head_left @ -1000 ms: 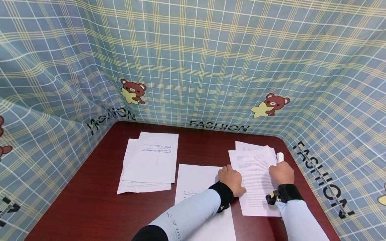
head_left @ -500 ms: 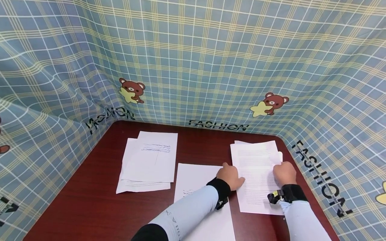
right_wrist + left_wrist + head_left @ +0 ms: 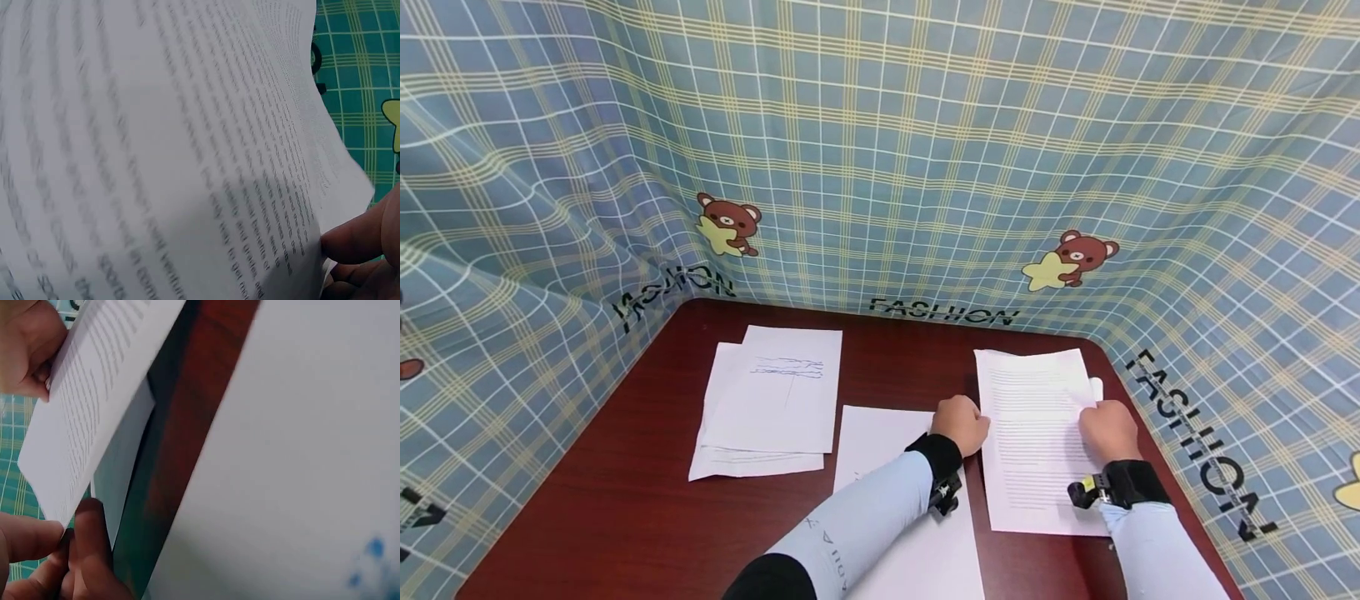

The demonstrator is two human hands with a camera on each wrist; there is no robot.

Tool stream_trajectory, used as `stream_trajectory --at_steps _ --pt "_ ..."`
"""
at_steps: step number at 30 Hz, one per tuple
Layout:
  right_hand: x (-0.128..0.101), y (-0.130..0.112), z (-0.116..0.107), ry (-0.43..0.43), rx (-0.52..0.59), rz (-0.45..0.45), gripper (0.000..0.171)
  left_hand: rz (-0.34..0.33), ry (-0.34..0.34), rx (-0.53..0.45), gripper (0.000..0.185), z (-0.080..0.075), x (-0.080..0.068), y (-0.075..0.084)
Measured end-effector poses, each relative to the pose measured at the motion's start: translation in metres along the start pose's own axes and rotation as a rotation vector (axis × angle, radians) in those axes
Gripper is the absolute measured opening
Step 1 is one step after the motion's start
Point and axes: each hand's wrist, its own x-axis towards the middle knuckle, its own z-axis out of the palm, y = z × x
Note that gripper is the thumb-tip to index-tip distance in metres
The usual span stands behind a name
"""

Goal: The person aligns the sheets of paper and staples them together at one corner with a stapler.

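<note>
Far left, I see a loose paper stack [image 3: 771, 408] lying flat on the tabletop [image 3: 625, 500], w/ a blank sheet [image 3: 887, 467] in the middle under my forearm. L hand [image 3: 961, 423] pinches the printed page's [image 3: 1033, 433] left edge, R hand [image 3: 1108, 429] grips its right edge w/ curled fingers [image 3: 359, 234], prob. squaring it over the sheets beneath at right.
</note>
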Motion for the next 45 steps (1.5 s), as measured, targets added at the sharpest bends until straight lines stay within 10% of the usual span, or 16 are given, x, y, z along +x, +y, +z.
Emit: stream_trajectory --at_steps 9,15,24,45 --pt "-0.01 -0.001 -0.004 -0.021 -0.036 -0.041 0.045 -0.084 -0.065 -0.174 0.02 -0.014 0.004 -0.015" --pt "-0.021 -0.01 0.0 -0.052 -0.017 -0.051 0.044 -0.024 -0.087 -0.216 0.016 -0.044 0.002 -0.04" --pt "-0.054 -0.04 0.025 -0.089 0.002 -0.254 0.034 -0.042 -0.128 -0.208 0.016 -0.104 -0.025 -0.082" --pt "-0.11 -0.085 0.057 -0.229 0.179 -0.248 0.025 -0.021 -0.148 -0.2 0.017 -0.168 -0.075 -0.126"
